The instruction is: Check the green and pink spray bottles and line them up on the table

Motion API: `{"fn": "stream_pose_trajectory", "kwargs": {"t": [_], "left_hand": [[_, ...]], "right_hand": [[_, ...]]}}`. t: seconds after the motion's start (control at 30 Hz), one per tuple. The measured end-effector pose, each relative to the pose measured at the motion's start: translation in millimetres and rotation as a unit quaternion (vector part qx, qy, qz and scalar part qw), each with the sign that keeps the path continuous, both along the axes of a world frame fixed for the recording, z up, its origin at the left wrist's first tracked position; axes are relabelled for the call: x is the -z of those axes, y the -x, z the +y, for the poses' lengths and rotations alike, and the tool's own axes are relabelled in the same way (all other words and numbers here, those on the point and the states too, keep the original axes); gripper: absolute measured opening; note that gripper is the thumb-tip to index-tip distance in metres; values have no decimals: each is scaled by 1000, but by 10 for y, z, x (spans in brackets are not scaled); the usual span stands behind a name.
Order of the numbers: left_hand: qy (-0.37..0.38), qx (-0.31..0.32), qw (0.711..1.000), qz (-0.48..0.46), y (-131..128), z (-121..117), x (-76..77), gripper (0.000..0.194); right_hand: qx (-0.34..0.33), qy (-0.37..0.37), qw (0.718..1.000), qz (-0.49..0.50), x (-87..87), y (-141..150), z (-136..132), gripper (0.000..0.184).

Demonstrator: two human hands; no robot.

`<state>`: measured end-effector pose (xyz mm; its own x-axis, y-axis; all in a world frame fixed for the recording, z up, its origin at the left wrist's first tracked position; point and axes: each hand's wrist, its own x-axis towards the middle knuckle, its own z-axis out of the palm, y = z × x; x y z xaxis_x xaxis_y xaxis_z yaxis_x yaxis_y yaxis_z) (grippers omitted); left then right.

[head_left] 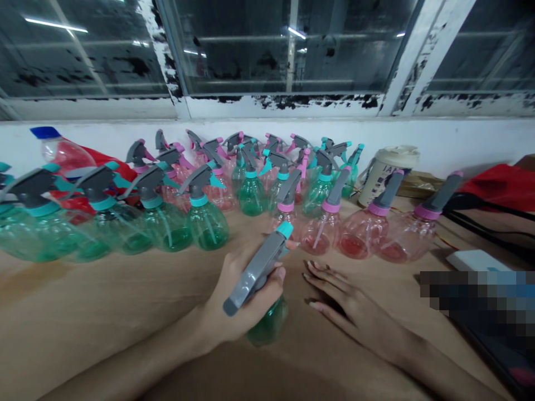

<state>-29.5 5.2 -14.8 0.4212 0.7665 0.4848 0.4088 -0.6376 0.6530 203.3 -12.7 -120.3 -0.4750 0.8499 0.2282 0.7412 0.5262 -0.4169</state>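
Observation:
My left hand (238,295) is wrapped round the neck of a green spray bottle (270,323) with a grey trigger head and a teal nozzle. The nozzle points away from me, and my fingers hide the collar and most of the trigger. Palm down on the table, my right hand (346,306) lies just right of that bottle with its fingers stretched out and nothing in them. Beyond both hands stand a green spray bottle (207,225) at the left end of a gap and a pink spray bottle (320,231) on the right.
Several more green bottles (125,231) line the left, with pink ones (363,236) at right and mixed rows behind. A white cup (387,172), a red bag (497,186), black cables (485,217) and a white box (480,262) occupy the right side of the brown table (104,301).

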Motion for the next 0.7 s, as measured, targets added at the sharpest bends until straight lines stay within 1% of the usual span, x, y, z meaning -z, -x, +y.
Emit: {"fn": "stream_pose_trajectory", "kwargs": {"t": [0.1,0.23,0.37,0.43,0.53,0.63,0.7], "left_hand": [[-2,1,1000,4,2,2,-12,24],[-11,-5,1000,6,7,8,-13,21],[-10,-5,1000,2,2,4,-9,23],[-5,-8,1000,-8,0,-3,-6,21],[22,-12,999,-20,-1,-20,4,21],[73,-22,996,-36,-3,-43,17,23],[80,-34,995,-46,-7,-56,21,18]], "right_hand": [[1,3,1000,-2,-9,0,-2,48],[0,2,1000,9,-13,-5,-5,48],[2,0,1000,-4,-10,-6,-4,48],[0,-3,1000,-12,-7,-6,-3,48],[-3,-2,1000,-18,-7,-6,-1,49],[1,0,1000,-23,-14,-5,-2,48],[1,2,1000,-25,-22,-3,-3,48]]}}
